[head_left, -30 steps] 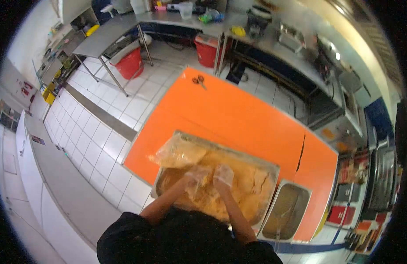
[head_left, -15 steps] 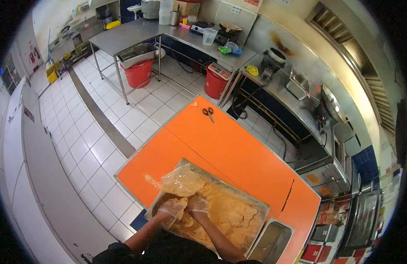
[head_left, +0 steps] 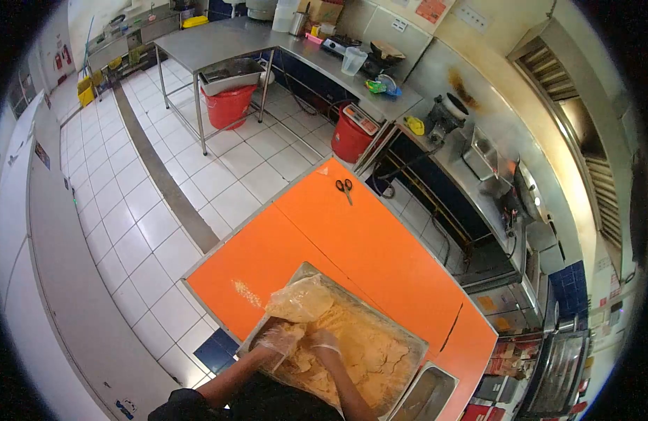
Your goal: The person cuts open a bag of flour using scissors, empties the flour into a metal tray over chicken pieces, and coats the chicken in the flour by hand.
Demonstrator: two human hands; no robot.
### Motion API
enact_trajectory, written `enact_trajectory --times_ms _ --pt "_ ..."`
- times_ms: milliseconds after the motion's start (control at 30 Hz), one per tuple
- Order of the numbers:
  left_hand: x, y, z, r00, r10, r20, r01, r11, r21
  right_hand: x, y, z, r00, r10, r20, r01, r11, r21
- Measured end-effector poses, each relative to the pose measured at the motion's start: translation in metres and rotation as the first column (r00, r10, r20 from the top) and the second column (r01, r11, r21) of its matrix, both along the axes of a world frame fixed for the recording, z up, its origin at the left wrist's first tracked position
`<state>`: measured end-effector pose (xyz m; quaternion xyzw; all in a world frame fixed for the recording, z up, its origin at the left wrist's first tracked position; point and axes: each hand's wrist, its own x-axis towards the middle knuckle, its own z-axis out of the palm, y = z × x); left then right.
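Note:
A metal tray (head_left: 412, 345) of tan, crumb-like breading (head_left: 369, 345) lies on the orange table in front of me. Both hands wear clear plastic gloves and are low in the tray's left part. Crumbs cling to my left hand (head_left: 280, 339), whose fingers seem closed around a breading-covered lump; its kind cannot be made out. Close beside it, my right hand (head_left: 322, 342) presses into the breading, which hides its fingertips. A clear plastic bag (head_left: 301, 298) with some breading in it rests over the tray's far left corner, just beyond my hands.
Spilled crumbs (head_left: 247, 292) lie on the orange table (head_left: 268, 242) left of the tray. Black scissors (head_left: 345, 191) are near its far corner. A smaller metal pan (head_left: 428, 394) stands right of the tray. Beyond are red buckets (head_left: 229, 107) and a steel counter (head_left: 212, 45).
The view has shifted slightly. My right hand has moved lower into the breading, and my left hand stays close beside it. The plastic bag stays at the tray's far left corner.

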<state>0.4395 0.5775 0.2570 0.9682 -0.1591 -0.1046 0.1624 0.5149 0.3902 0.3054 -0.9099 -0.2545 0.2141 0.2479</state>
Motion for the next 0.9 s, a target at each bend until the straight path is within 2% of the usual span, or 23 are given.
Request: enact_trajectory --times_ms 33,67,100,133,200,233,267,300,333,367,400,433,467,500,533,600,633,700,733,800,833,867,900 --pt "0.005 -0.001 0.028 0.961 0.019 -0.277 -0.098 0.957 -0.275 -0.004 -0.019 -0.016 1.000 0.003 -0.001 -0.003 1.000 -0.001" --pt "0.007 -0.001 0.043 0.849 -0.045 -0.526 -0.259 0.833 -0.490 -0.012 -0.043 -0.045 0.965 -0.157 -0.211 0.206 0.949 0.238" --pt "-0.012 -0.010 -0.009 0.992 -0.056 -0.112 -0.020 0.812 -0.583 -0.016 -0.056 -0.062 0.863 -0.247 -0.441 0.438 0.802 0.407" --pt "-0.011 -0.020 -0.031 0.992 -0.057 -0.115 -0.021 0.810 -0.586 -0.021 -0.057 -0.057 0.861 -0.250 -0.443 0.440 0.803 0.402" --pt "0.001 -0.046 -0.063 0.990 0.067 -0.126 -0.130 0.786 -0.605 -0.029 -0.044 -0.005 0.967 -0.245 -0.074 0.255 0.884 0.393" --pt "0.010 -0.060 -0.071 0.983 0.130 -0.129 -0.182 0.768 -0.614 -0.028 -0.031 0.035 0.967 -0.246 -0.070 0.254 0.885 0.391" --pt "0.016 -0.074 -0.076 0.972 0.191 -0.137 -0.235 0.746 -0.623 -0.027 -0.016 0.083 0.916 -0.339 -0.215 0.390 0.877 0.281" --pt "0.023 -0.086 -0.075 0.957 0.253 -0.143 -0.285 0.721 -0.632 -0.026 -0.009 0.106 0.835 -0.432 -0.340 0.503 0.851 0.153" --pt "0.032 -0.092 -0.050 0.957 0.253 -0.139 -0.282 0.719 -0.635 -0.028 -0.011 0.104 0.837 -0.433 -0.335 0.502 0.851 0.154" --pt "0.043 -0.092 -0.006 0.823 0.201 -0.531 -0.568 0.279 -0.775 -0.034 -0.014 0.099 0.813 -0.499 -0.300 0.563 0.805 0.187" --pt "0.047 -0.091 0.019 0.610 -0.054 -0.790 -0.784 -0.186 -0.593 -0.041 -0.020 0.092 0.781 -0.564 -0.269 0.620 0.753 0.220" --pt "0.048 -0.093 0.008 0.612 -0.055 -0.789 -0.782 -0.188 -0.594 -0.044 -0.029 0.075 0.782 -0.563 -0.266 0.618 0.755 0.220" --pt "0.052 -0.095 -0.014 0.722 -0.060 -0.690 -0.669 0.196 -0.717 -0.044 -0.042 0.047 0.785 -0.580 -0.219 0.612 0.670 0.419" --pt "0.052 -0.099 -0.026 0.804 -0.119 -0.583 -0.438 0.545 -0.715 -0.044 -0.054 0.025 0.779 -0.602 -0.176 0.570 0.562 0.600" --pt "0.057 -0.094 -0.009 0.805 -0.117 -0.581 -0.437 0.544 -0.716 -0.044 -0.062 0.012 0.781 -0.599 -0.174 0.567 0.564 0.601" --pt "0.066 -0.078 0.048 0.706 0.033 -0.708 -0.558 0.641 -0.527 -0.046 -0.078 -0.012 0.650 -0.640 -0.410 0.719 0.341 0.606" --pt "0.066 -0.078 0.045 0.708 0.033 -0.706 -0.556 0.641 -0.528 -0.045 -0.085 -0.021 0.571 -0.635 -0.519 0.780 0.223 0.585" --pt "0.062 -0.075 0.041 0.832 -0.001 -0.555 -0.398 0.696 -0.598 -0.045 -0.089 -0.022 0.395 -0.576 -0.715 0.871 -0.013 0.492" --pt "0.061 -0.076 0.040 0.832 -0.005 -0.555 -0.396 0.695 -0.600 -0.047 -0.092 -0.022 0.394 -0.579 -0.713 0.870 -0.014 0.492" --pt "0.061 -0.075 0.055 0.901 0.049 -0.432 -0.362 0.634 -0.683 -0.046 -0.078 0.011 0.323 -0.530 -0.784 0.900 -0.084 0.428" --pt "0.063 -0.096 -0.004 0.982 0.000 -0.191 -0.147 0.640 -0.754 -0.045 -0.084 0.003 0.325 -0.534 -0.781 0.898 -0.085 0.432" --pt "0.065 -0.117 -0.061 0.996 -0.028 0.090 0.087 0.647 -0.758 -0.043 -0.092 -0.013 0.409 -0.625 -0.665 0.884 0.090 0.458" --pt "0.067 -0.136 -0.115 0.936 -0.029 0.352 0.284 0.654 -0.701 -0.041 -0.103 -0.039 0.495 -0.685 -0.535 0.853 0.264 0.451"
